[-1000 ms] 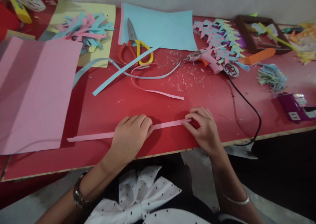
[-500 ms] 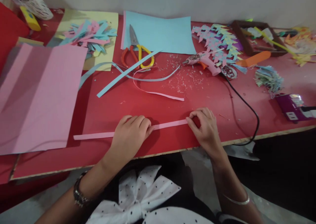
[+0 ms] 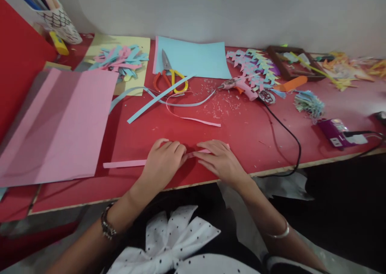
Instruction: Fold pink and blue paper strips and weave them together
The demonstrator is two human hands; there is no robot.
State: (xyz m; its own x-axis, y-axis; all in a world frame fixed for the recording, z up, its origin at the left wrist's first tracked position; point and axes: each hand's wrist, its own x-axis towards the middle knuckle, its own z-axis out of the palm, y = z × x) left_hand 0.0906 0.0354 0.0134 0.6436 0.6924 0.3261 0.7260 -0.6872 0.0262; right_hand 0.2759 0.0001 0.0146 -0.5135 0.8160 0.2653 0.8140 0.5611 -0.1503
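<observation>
A narrow pink paper strip (image 3: pixel 125 164) lies crosswise near the front edge of the red table. My left hand (image 3: pixel 164 161) is closed on its middle, thumb and fingers pinched together. Close by on the right, my right hand (image 3: pixel 222 161) rests over the strip with its fingers stretched out and slightly apart. The strip's right end shows just past those fingers; the part beneath them is hidden. Beyond my hands lie a thin curled pink strip (image 3: pixel 199 121), a straight blue strip (image 3: pixel 141 112) and scissors (image 3: pixel 166 60) with red and yellow handles.
Pink sheets (image 3: pixel 72 121) cover the left side. A pile of cut strips (image 3: pixel 120 58), a blue sheet (image 3: pixel 199 58) and a pink glue gun (image 3: pixel 245 88) stand farther back. The gun's black cord (image 3: pixel 286 125) loops over the front edge. At right sits a purple power adapter (image 3: pixel 331 134).
My right hand has moved left along the strip toward my left hand, and its curled fingers have straightened out. My left hand still pinches the strip. The camera view has shifted slightly.
</observation>
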